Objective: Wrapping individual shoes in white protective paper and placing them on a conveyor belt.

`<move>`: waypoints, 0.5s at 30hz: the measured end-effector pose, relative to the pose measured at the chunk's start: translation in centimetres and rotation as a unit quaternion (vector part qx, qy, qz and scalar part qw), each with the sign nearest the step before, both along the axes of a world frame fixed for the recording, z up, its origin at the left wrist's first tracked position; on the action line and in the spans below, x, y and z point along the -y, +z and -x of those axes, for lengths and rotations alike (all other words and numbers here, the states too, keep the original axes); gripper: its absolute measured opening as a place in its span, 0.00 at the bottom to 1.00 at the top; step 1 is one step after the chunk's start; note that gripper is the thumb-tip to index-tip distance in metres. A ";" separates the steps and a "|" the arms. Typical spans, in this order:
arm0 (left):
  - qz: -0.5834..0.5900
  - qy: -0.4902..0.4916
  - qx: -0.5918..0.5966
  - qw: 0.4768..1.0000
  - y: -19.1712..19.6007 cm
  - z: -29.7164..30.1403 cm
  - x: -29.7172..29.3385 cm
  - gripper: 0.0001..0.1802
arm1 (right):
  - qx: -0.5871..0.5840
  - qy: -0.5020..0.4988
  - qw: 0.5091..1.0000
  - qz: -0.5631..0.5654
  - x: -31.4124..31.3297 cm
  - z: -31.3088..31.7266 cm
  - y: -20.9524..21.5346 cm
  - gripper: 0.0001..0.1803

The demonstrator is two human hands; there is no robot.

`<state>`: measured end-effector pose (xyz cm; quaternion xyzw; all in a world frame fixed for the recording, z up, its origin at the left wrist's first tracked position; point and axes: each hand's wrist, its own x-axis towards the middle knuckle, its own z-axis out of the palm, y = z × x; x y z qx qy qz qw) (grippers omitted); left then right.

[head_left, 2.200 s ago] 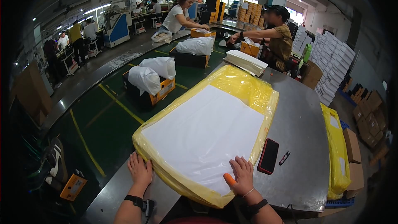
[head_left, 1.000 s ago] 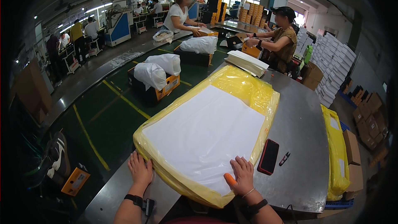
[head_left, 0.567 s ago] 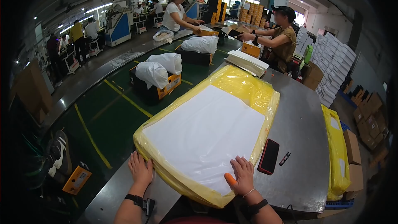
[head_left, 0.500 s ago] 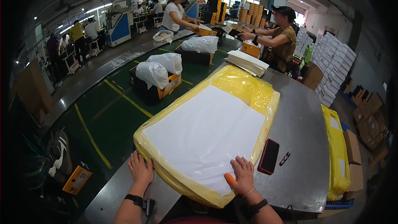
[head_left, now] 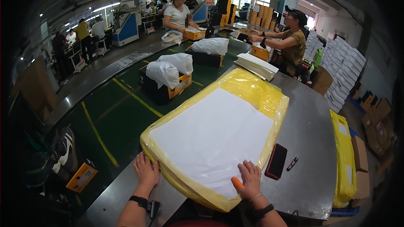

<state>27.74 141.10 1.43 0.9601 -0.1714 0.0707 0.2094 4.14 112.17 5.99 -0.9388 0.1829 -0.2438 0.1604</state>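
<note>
A large flat pack of white paper sheets (head_left: 214, 138) lies in front of me on the metal table, wrapped in yellow-edged clear plastic (head_left: 252, 90). My left hand (head_left: 146, 169) rests flat on the tabletop, its fingers along the near left edge of the pack. On top of the pack, at its near right corner, my right hand (head_left: 250, 178) lies with fingers loosely spread. An orange finger cover (head_left: 237, 183) sits on the right thumb. Neither hand holds anything.
Right of the pack lie a red-edged phone (head_left: 276, 162) and small thread snips (head_left: 292, 164). A green conveyor belt (head_left: 126, 122) at left carries shoe boxes (head_left: 180, 87) topped with white-wrapped bundles. Beyond are a paper stack (head_left: 256, 67) and two co-workers handling boxes. A yellow-wrapped pack (head_left: 344, 159) stands at right.
The view has shifted slightly. Boxes on the belt have crept a little farther away. The white-shirted co-worker has straightened, hands now at an orange box. My hands keep their places by the pack.
</note>
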 end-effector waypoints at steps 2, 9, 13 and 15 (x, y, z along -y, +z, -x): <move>0.002 -0.001 0.002 1.000 -0.1 0.0 -0.1 0.32 | 0.003 0.001 1.000 0.002 -0.1 0.0 -0.1 0.30; -0.001 0.000 0.014 1.000 -0.4 -0.2 -0.5 0.30 | 0.002 0.002 1.000 0.005 -0.4 -0.3 -0.1 0.30; 0.012 -0.002 0.020 1.000 -0.6 -0.2 -0.8 0.32 | 0.006 0.005 1.000 0.001 -0.5 -0.3 -0.2 0.30; 0.009 -0.002 0.024 1.000 -1.1 0.0 -1.0 0.32 | 0.017 0.012 1.000 0.008 -0.6 0.3 -0.7 0.30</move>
